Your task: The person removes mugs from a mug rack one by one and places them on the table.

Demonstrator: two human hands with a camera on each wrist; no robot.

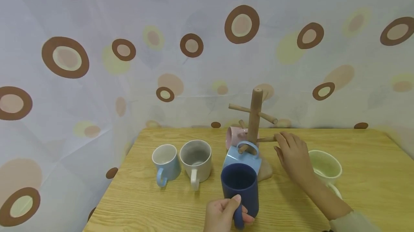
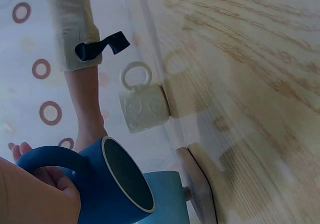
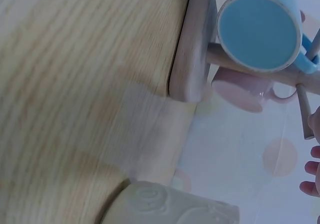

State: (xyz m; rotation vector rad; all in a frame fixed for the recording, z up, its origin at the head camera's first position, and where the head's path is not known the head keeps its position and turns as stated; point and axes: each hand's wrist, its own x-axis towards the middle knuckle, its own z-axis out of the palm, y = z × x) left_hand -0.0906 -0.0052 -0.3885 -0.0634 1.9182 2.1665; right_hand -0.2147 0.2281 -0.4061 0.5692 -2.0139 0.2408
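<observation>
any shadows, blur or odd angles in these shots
Head: fairly even light, faint shadow on the table below the right hand; left wrist: darker, bluish, scene sideways, shadow beside the green mug; right wrist: also sideways, slightly soft, grey patch near the rack base.

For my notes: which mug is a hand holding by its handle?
The dark blue mug: the left hand grips its handle. The other mugs are held by no hand; three stand on the table and two hang on the wooden rack.
</observation>
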